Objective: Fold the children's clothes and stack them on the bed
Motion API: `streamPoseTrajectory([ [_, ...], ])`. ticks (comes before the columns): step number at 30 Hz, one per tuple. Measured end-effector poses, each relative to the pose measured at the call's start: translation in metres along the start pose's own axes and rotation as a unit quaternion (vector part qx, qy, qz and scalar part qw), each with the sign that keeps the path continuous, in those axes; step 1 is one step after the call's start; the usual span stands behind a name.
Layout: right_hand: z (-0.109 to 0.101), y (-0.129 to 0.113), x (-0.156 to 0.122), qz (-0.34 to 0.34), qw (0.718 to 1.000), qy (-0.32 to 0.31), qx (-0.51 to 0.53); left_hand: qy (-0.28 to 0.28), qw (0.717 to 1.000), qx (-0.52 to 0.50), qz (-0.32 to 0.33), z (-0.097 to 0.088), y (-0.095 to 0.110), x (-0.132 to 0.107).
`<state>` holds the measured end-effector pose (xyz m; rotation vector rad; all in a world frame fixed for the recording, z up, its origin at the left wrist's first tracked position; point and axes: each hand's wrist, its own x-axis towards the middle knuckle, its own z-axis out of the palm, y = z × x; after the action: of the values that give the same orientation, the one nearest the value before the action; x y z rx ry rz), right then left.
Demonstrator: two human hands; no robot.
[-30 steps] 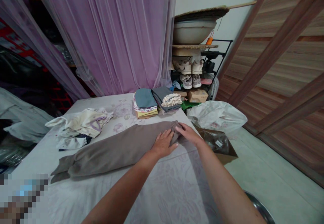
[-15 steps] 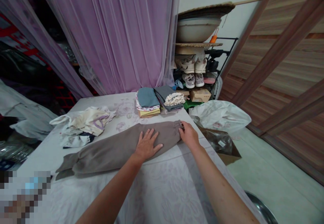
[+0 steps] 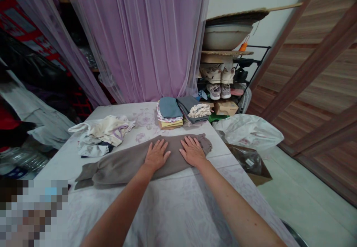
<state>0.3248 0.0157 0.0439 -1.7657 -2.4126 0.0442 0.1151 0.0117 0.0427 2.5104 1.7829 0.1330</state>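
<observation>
A pair of grey-brown trousers [image 3: 122, 165], doubled lengthwise, lies across the bed or table cover, its gathered waistband to the right and cuffs to the left. My left hand [image 3: 156, 155] rests flat on the middle of the trousers, fingers spread. Also flat, my right hand [image 3: 193, 151] presses on the cloth just left of the waistband. Beyond them sit a stack of folded clothes [image 3: 170, 109] with a blue-green piece on top and a dark grey folded pile [image 3: 192, 107] bearing a cream ruffled item [image 3: 200, 110].
A loose heap of cream and white clothes [image 3: 108, 131] lies at the left. Purple curtains [image 3: 145, 42] hang behind. To the right are a shoe rack [image 3: 251, 68], a white plastic bag [image 3: 251, 130] and an open cardboard box [image 3: 260, 178] on the floor.
My right hand has let go of the waistband edge and moved left onto the trousers, opening flat. My left hand stays on the cloth. The view has shifted slightly.
</observation>
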Motion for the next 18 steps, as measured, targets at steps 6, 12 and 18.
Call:
streamPoseTrajectory([
  [6,0.000,-0.001,0.002,0.010,0.999,-0.031,-0.021,0.021,0.998,0.048,-0.039,-0.004,-0.064,-0.023],
  [12,0.003,-0.002,0.001,0.013,0.999,-0.028,-0.043,0.058,0.993,0.071,-0.069,-0.006,-0.109,-0.066],
  [18,-0.004,-0.008,0.006,0.034,0.997,-0.062,-0.044,0.067,0.989,0.082,-0.106,-0.007,-0.114,-0.082],
])
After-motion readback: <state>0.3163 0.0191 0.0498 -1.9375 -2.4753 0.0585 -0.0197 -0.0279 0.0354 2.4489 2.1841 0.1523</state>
